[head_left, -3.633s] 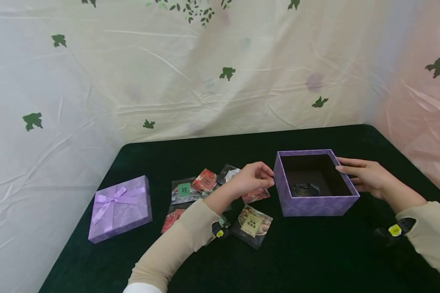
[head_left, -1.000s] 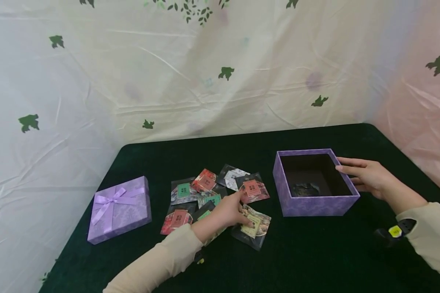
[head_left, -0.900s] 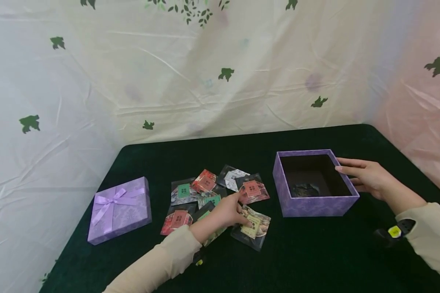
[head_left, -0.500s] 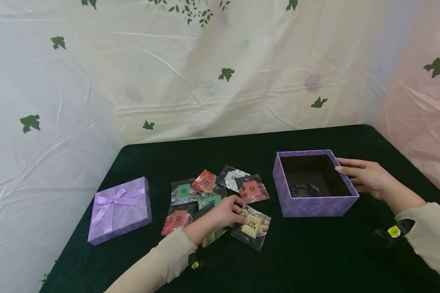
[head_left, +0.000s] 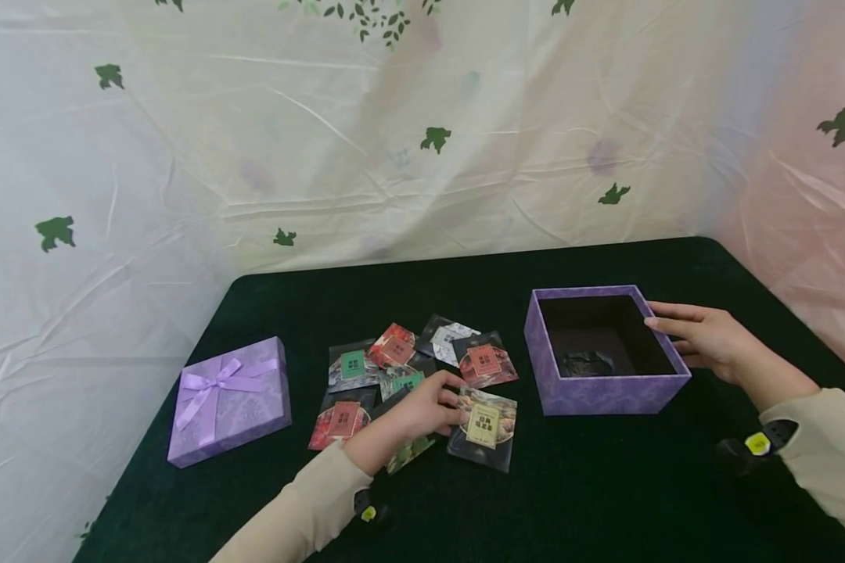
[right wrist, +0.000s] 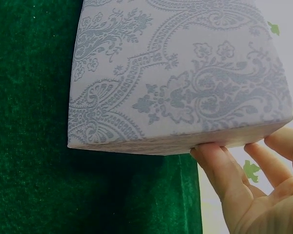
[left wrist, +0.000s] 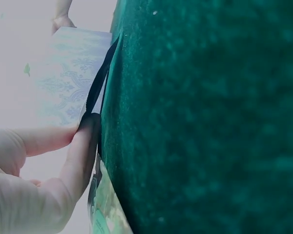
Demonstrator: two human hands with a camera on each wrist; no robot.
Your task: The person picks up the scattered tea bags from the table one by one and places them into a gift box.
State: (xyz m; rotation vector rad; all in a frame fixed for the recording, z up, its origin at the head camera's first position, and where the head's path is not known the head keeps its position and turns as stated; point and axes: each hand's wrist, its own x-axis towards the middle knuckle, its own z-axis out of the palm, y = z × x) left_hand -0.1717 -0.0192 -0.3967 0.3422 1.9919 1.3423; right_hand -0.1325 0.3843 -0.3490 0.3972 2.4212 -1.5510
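Note:
My left hand (head_left: 429, 408) pinches the left edge of a flat square packet with a yellow label (head_left: 482, 426); in the left wrist view the thumb and a finger (left wrist: 80, 153) close on its dark edge, which tilts just above the cloth. An open purple box (head_left: 605, 396) stands at the right, with a dark packet (head_left: 587, 364) at its bottom. My right hand (head_left: 711, 340) touches the box's right side near the rim. In the right wrist view, extended fingertips (right wrist: 212, 153) rest against the patterned wall.
Several overlapping packets with red, green and white labels, among them a red-labelled packet (head_left: 486, 360), lie left of the box. A purple lid with a ribbon bow (head_left: 235, 407) rests at the table's left. Dark green cloth (head_left: 584, 493) covers the table; a printed curtain (head_left: 310, 164) hangs behind.
My left hand came back from the box's left side to the yellow-labelled packet. It now grips that packet's edge, and the packet has turned slightly. My right hand stays against the box.

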